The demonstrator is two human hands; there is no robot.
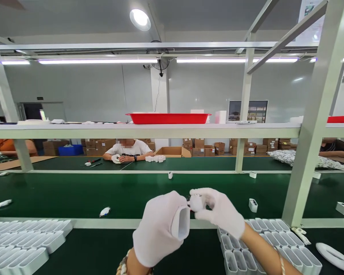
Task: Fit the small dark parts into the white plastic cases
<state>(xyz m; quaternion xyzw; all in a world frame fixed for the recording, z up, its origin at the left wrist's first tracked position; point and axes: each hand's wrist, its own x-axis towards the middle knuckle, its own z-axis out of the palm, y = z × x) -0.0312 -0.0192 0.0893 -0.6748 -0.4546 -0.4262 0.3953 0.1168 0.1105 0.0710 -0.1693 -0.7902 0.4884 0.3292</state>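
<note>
My left hand (pixel 156 229), in a white glove, is closed around a white hollow plastic housing (pixel 184 223) with its rounded open end facing right. Just above that, my right hand (pixel 222 211), also gloved, pinches a small rounded white part (pixel 197 203) between thumb and fingers. Thin dark and reddish bits show at this part's left side, close to the left hand; I cannot tell whether they touch the housing. Below the right forearm stand rows of open white housings (pixel 240 260), and more white housings (pixel 31 259) are lined up at the left.
A green conveyor belt (pixel 74 191) runs across, carrying scattered white parts, among them a small unit (pixel 253 205). A metal post (pixel 312 114) rises at right. On the overhead shelf sits a red tray (pixel 170 118). A white ring-shaped item (pixel 333 256) lies far right. Co-workers sit opposite.
</note>
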